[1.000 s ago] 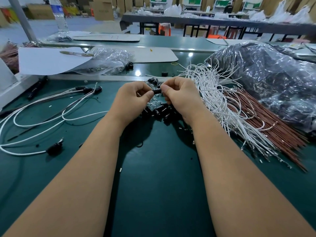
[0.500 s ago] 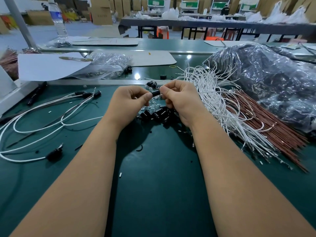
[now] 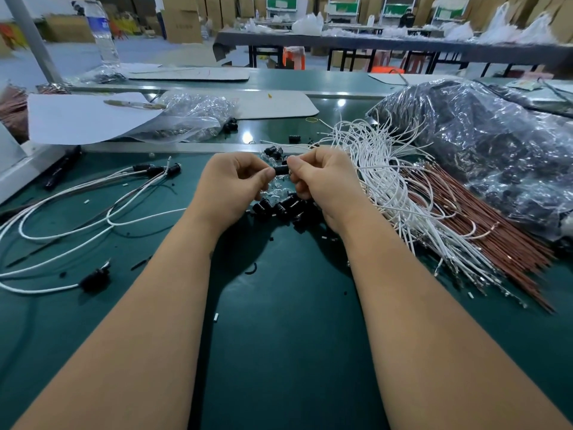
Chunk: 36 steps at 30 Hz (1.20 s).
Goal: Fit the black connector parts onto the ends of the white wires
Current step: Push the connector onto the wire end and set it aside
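Left hand (image 3: 231,184) and right hand (image 3: 322,181) meet above the green table (image 3: 279,336), fingers curled, both pinching one black connector part (image 3: 281,170) between their thumbs and fingertips. Whether a wire end sits in it cannot be told. Directly beneath the hands lies a small heap of loose black connectors (image 3: 279,207), partly hidden by the right palm, mixed with clear bits. Just right of the right hand spreads the bundle of white wires (image 3: 387,181), overlapping a sheaf of brown wires (image 3: 483,225). Beyond those sits a large plastic bag (image 3: 483,144). Well to the left lie finished white leads (image 3: 77,212) with black ends fitted. A smaller clear bag (image 3: 192,119) rests past the metal rail.
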Each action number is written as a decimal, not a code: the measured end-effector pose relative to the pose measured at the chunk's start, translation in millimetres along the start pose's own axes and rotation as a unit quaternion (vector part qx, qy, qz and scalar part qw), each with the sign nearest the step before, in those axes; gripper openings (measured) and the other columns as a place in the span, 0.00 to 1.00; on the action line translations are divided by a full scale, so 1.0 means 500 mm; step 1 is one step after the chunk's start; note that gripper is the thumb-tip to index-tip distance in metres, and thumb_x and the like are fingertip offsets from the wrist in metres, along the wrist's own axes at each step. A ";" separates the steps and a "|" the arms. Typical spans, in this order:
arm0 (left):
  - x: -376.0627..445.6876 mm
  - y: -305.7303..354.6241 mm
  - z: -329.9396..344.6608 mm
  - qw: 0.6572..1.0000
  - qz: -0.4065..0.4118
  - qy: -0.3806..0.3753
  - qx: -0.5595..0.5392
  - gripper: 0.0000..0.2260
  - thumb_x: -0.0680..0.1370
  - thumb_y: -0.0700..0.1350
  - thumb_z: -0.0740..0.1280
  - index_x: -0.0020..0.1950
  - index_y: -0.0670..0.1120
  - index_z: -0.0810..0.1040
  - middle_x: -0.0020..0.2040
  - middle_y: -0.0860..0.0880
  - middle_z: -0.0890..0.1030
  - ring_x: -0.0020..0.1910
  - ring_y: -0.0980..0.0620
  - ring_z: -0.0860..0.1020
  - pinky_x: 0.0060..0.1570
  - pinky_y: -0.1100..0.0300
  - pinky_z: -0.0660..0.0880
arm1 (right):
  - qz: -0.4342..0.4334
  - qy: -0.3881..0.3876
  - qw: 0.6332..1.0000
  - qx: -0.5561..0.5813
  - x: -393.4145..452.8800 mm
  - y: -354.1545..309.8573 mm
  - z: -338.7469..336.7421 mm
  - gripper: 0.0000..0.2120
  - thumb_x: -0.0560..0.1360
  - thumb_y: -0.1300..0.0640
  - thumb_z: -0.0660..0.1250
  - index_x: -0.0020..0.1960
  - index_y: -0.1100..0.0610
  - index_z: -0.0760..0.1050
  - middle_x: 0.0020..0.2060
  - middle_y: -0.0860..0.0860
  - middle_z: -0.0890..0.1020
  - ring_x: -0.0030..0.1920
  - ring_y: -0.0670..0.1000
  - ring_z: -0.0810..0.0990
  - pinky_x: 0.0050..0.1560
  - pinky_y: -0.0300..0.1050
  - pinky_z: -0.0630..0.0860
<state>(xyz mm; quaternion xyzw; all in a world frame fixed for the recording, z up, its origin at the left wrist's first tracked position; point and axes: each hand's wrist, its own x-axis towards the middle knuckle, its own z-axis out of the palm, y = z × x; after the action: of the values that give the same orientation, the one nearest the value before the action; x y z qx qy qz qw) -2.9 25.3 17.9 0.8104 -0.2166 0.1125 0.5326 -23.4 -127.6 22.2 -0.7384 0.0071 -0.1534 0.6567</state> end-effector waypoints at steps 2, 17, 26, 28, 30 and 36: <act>0.000 0.002 0.000 1.000 -0.002 0.006 -0.007 0.05 0.77 0.41 0.70 0.42 0.43 0.81 0.33 0.48 0.80 0.26 0.62 0.72 0.32 0.71 0.69 | 0.006 -0.009 0.999 0.031 0.001 -0.002 -0.001 0.08 0.78 0.62 0.66 0.40 0.59 0.74 0.29 0.50 0.77 0.25 0.42 0.73 0.27 0.34 0.71; -0.007 0.014 0.014 1.000 -0.013 0.019 -0.018 0.04 0.76 0.39 0.71 0.42 0.39 0.82 0.34 0.42 0.80 0.24 0.63 0.69 0.29 0.73 0.65 | 0.013 0.020 0.999 0.032 0.004 0.003 0.008 0.09 0.79 0.62 0.65 0.39 0.57 0.72 0.29 0.50 0.75 0.24 0.42 0.72 0.27 0.35 0.70; -0.006 0.013 0.014 0.995 -0.070 0.030 -0.059 0.07 0.77 0.38 0.69 0.38 0.41 0.79 0.31 0.46 0.79 0.26 0.59 0.71 0.30 0.70 0.67 | -0.013 0.019 0.999 -0.046 0.005 0.012 0.024 0.11 0.79 0.59 0.65 0.38 0.56 0.69 0.30 0.53 0.75 0.31 0.50 0.73 0.34 0.46 0.71; -0.006 0.011 0.011 0.996 -0.072 0.027 -0.050 0.07 0.77 0.38 0.69 0.39 0.40 0.79 0.31 0.46 0.79 0.28 0.57 0.72 0.31 0.69 0.68 | -0.016 0.017 0.998 -0.059 0.003 0.012 0.027 0.11 0.79 0.59 0.65 0.37 0.55 0.69 0.30 0.53 0.76 0.31 0.50 0.74 0.35 0.47 0.72; -0.007 0.009 0.009 0.997 -0.066 0.019 -0.029 0.07 0.76 0.39 0.69 0.38 0.40 0.79 0.30 0.47 0.78 0.27 0.58 0.71 0.30 0.70 0.67 | -0.014 0.018 0.998 -0.060 0.001 0.013 0.031 0.12 0.78 0.59 0.65 0.37 0.54 0.69 0.31 0.52 0.76 0.32 0.51 0.74 0.37 0.49 0.73; 0.000 0.007 0.006 0.999 -0.043 0.003 0.010 0.06 0.77 0.42 0.69 0.41 0.43 0.80 0.31 0.48 0.77 0.26 0.60 0.68 0.28 0.71 0.65 | 0.011 0.047 0.999 -0.014 -0.002 0.007 0.032 0.08 0.79 0.59 0.63 0.41 0.56 0.72 0.32 0.50 0.78 0.31 0.47 0.75 0.37 0.46 0.74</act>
<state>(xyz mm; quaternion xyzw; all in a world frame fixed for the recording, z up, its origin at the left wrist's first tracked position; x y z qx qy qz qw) -4.7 21.3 19.3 0.8239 -0.1789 0.0947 0.5293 -19.7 -112.2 17.1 -0.7395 0.0481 -0.1808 0.6467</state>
